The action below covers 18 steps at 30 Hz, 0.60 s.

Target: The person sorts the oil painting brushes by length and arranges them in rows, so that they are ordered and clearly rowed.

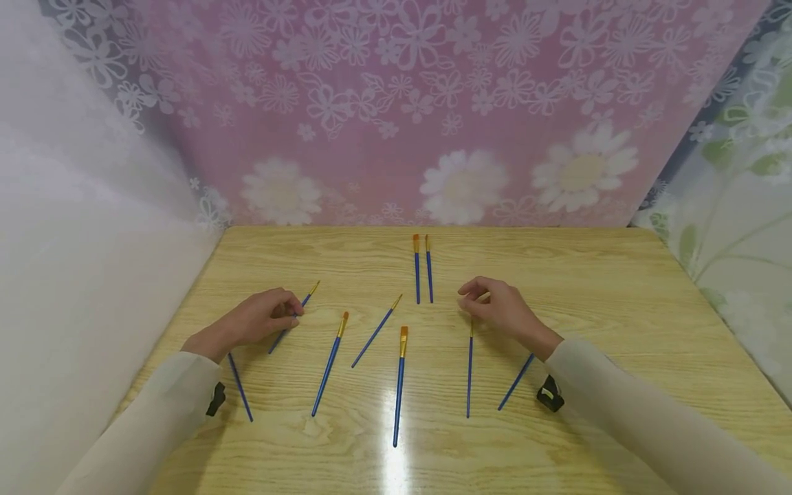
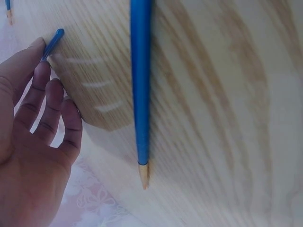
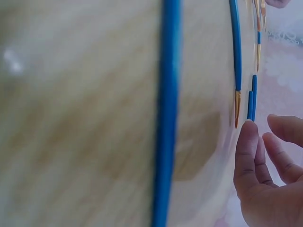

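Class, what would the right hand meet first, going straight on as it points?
Probably the slim, blue-handled paintbrush with a gold ferrule, the right one of the two farthest back; the right hand might pass above it, as its height is unclear.

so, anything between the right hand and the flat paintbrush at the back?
Yes: a narrower paintbrush lies alongside the flat paintbrush, on its right, between it and the right hand. Nothing else visible stands in the way.
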Each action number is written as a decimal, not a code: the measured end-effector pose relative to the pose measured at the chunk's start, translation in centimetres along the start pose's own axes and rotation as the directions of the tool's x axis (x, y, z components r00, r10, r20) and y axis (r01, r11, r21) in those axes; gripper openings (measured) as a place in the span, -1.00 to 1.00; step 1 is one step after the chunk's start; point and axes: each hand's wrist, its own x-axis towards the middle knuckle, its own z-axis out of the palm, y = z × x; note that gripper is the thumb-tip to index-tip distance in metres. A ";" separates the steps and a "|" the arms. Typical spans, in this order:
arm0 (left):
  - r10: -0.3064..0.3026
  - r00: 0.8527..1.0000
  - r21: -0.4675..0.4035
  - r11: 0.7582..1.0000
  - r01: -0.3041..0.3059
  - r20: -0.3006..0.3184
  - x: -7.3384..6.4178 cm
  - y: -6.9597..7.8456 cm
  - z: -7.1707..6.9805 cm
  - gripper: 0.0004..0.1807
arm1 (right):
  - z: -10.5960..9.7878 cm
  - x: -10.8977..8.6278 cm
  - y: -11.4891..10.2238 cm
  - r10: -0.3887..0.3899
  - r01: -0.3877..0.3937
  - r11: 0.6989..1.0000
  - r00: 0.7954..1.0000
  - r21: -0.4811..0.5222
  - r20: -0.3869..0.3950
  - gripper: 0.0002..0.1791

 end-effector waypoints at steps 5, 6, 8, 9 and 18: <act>0.006 1.000 -0.001 1.000 -0.006 -0.011 0.0 0.3 -0.1 -0.87 | 0.0 -1.4 0.5 -0.016 0.016 1.000 1.000 0.008 0.007 -0.72; 0.008 1.000 -0.002 1.000 -0.008 -0.012 0.0 0.3 -0.1 -0.86 | -0.1 -1.7 0.5 -0.016 0.015 1.000 1.000 0.009 0.008 -0.72; 0.009 1.000 0.000 1.000 -0.009 -0.012 0.0 0.4 -0.2 -0.86 | -0.1 -2.2 0.6 -0.020 0.020 1.000 1.000 0.016 0.015 -0.73; 0.011 1.000 0.003 1.000 -0.011 -0.012 0.0 0.3 -0.2 -0.86 | -0.2 -2.4 0.7 -0.020 0.020 1.000 1.000 0.019 0.018 -0.73; -0.023 1.000 -0.009 1.000 0.023 0.009 0.1 0.1 0.0 -0.87 | 0.4 -4.5 1.1 -0.050 0.051 0.999 0.998 -0.017 0.039 -0.79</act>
